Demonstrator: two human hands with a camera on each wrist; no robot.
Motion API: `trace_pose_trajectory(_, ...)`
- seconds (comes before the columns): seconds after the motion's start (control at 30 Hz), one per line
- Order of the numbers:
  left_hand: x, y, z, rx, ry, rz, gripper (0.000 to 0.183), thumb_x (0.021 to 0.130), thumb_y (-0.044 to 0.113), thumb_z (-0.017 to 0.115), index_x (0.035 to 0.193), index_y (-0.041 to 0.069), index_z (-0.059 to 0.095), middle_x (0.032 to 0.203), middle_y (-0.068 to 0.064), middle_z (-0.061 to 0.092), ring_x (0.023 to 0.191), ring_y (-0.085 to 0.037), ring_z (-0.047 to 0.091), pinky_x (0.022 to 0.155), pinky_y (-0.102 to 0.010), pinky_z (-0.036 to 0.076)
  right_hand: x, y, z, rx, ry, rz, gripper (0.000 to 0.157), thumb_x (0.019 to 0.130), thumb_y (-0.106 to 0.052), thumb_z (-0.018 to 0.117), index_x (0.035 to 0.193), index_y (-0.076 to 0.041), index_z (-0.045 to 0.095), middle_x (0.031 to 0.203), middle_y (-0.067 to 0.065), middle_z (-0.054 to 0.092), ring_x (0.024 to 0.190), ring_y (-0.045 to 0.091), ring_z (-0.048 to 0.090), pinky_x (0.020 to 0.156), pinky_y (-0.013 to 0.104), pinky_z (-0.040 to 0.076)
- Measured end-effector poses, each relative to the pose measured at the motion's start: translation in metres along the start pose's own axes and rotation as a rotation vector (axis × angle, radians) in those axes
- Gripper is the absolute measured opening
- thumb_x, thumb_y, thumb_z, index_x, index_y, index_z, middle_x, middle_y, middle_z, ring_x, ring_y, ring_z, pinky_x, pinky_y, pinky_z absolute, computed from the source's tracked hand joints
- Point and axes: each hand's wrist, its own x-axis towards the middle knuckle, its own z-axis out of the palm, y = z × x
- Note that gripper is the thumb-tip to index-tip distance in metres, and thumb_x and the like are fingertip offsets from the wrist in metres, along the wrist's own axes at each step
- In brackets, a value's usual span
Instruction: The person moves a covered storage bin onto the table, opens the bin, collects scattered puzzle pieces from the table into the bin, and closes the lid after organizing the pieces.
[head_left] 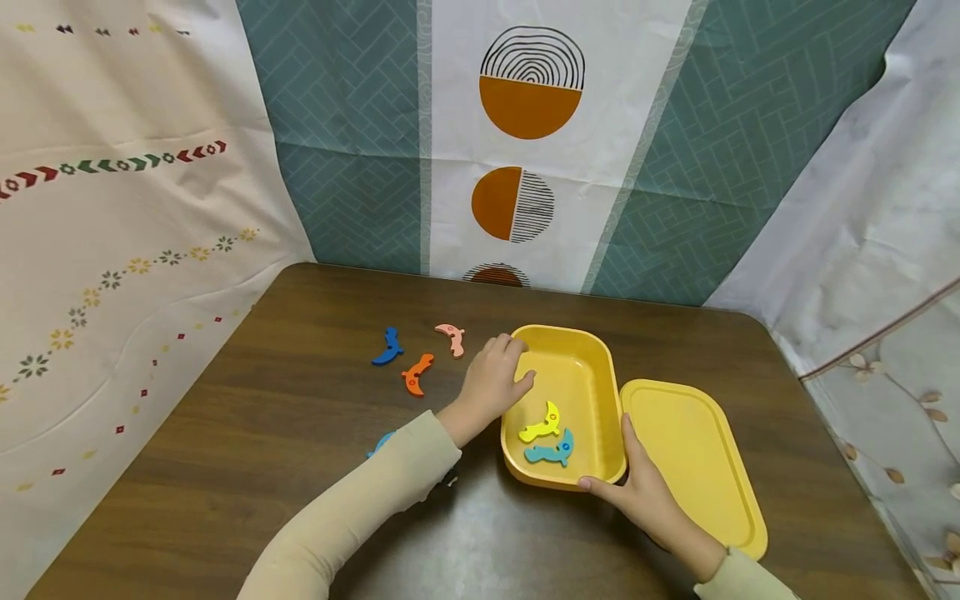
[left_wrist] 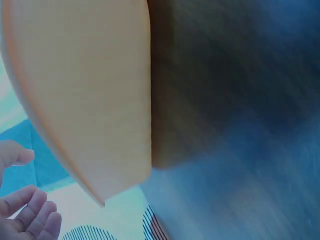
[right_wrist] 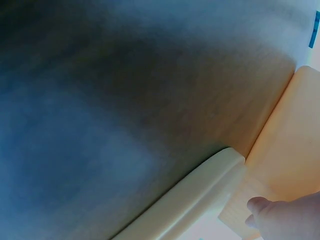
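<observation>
A yellow open box [head_left: 611, 408] stands on the table, with a yellow bird-like toy piece [head_left: 542, 423] and a teal one [head_left: 551, 450] lying on its floor. My left hand [head_left: 491, 383] is over the box's left rim, thumb toward the inside. In the left wrist view its fingers [left_wrist: 37, 212] are loosely bent, with nothing between them, beside the box wall [left_wrist: 100, 100]. My right hand [head_left: 641, 479] holds the box's near right corner, thumb at the front rim and fingers along the right side. The right wrist view shows its thumb [right_wrist: 270, 210] against the wall.
A yellow lid [head_left: 690, 450] lies right of the box. Left of it are blue [head_left: 388, 347], orange [head_left: 417, 375] and pink [head_left: 453, 339] pieces. A light-blue piece [head_left: 381, 442] and a dark one [head_left: 451, 478] are partly hidden by my left sleeve. Curtains stand behind.
</observation>
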Motion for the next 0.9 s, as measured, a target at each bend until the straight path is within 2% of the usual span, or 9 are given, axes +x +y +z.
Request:
trace_pose_trajectory(0.2, 0.006, -0.018, -0.002, -0.147, 0.002, -0.071, 0.039, 0.085, 0.025, 0.071, 0.115, 0.004, 0.061, 0.110, -0.010, 0.059, 0.097, -0.022, 0.054, 0.083, -0.033, 0.051, 0.002, 0.000, 0.000, 0.009, 0.003, -0.025, 0.116, 0.076, -0.035, 0.079, 0.150, 0.003, -0.002, 0.157, 0.026, 0.004, 0.142, 0.044, 0.011, 0.111, 0.059, 0.017)
trace_pose_trajectory(0.37, 0.008, -0.037, 0.001, -0.200, 0.011, -0.051, 0.041, 0.083, 0.023, 0.073, 0.115, 0.000, 0.060, 0.111, -0.013, 0.059, 0.102, -0.026, 0.055, 0.088, -0.038, 0.049, 0.001, 0.002, 0.001, 0.006, 0.006, -0.018, 0.117, 0.076, -0.035, 0.079, 0.151, 0.002, -0.002, 0.157, 0.025, 0.003, 0.142, 0.044, 0.011, 0.111, 0.059, 0.017)
trace_pose_trajectory(0.43, 0.009, -0.043, 0.001, -0.206, 0.010, -0.054, 0.042, 0.083, 0.023, 0.074, 0.116, 0.000, 0.060, 0.112, -0.014, 0.059, 0.104, -0.027, 0.055, 0.090, -0.039, 0.049, 0.000, 0.002, 0.001, 0.003, 0.009, -0.012, 0.117, 0.076, -0.036, 0.079, 0.151, 0.002, -0.002, 0.157, 0.025, 0.004, 0.142, 0.044, 0.012, 0.111, 0.059, 0.018)
trace_pose_trajectory(0.7, 0.015, -0.063, 0.000, -0.177, -0.025, -0.139, 0.056, 0.081, 0.033, 0.075, 0.124, 0.002, 0.056, 0.121, -0.014, 0.056, 0.110, -0.028, 0.054, 0.094, -0.040, 0.048, 0.000, 0.002, 0.001, -0.001, 0.011, -0.014, 0.117, 0.076, -0.035, 0.079, 0.150, 0.003, -0.002, 0.156, 0.026, 0.004, 0.142, 0.044, 0.012, 0.111, 0.059, 0.018)
trace_pose_trajectory(0.9, 0.017, -0.080, 0.002, -0.172, -0.042, -0.181, 0.064, 0.080, 0.035, 0.076, 0.127, 0.000, 0.052, 0.124, -0.018, 0.053, 0.114, -0.032, 0.051, 0.102, -0.045, 0.041, 0.001, 0.003, 0.000, -0.018, 0.013, -0.028, 0.116, 0.076, -0.035, 0.079, 0.150, 0.004, -0.001, 0.156, 0.026, 0.004, 0.142, 0.045, 0.012, 0.110, 0.060, 0.018)
